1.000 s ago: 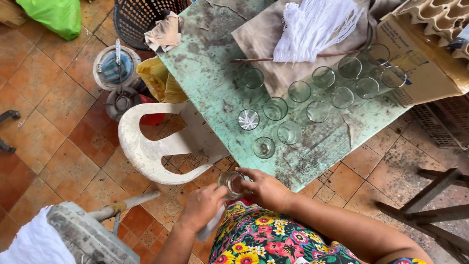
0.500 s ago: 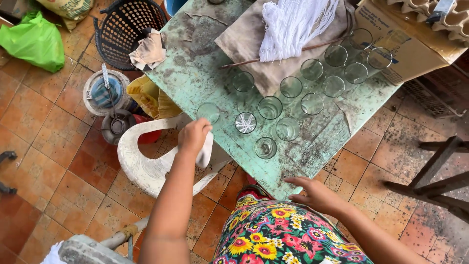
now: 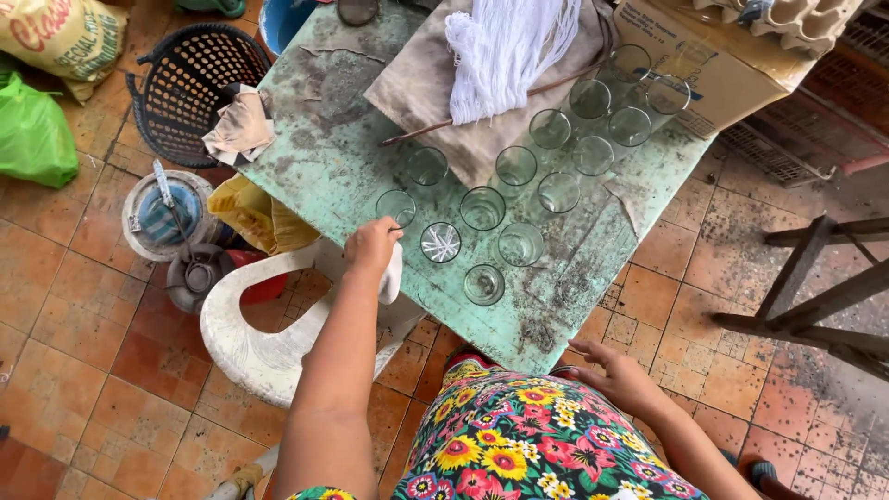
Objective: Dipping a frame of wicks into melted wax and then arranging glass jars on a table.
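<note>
A worn green table (image 3: 333, 111) fills the upper middle of the head view, set on orange floor tiles (image 3: 83, 361). A beige cloth (image 3: 435, 83) lies across its far side under a bundle of white string (image 3: 505, 46), beside a cardboard box (image 3: 713, 65). A white plastic chair (image 3: 245, 343) stands against the table's near-left edge, with a black basket (image 3: 181, 83) and a green bag (image 3: 32, 130) farther left. About a dozen clear glasses stand in loose rows on the table. The left hand (image 3: 370, 245) reaches over the chair to the table's near edge, fingers closed around a white rag (image 3: 393, 278), and sits just beside the nearest glass (image 3: 396, 206) at the left end of the rows; whether it touches the glass cannot be told. The right hand (image 3: 620, 375) rests low by the floral dress (image 3: 519, 435), fingers spread and empty, below the table's near corner and well apart from the glasses.
</note>
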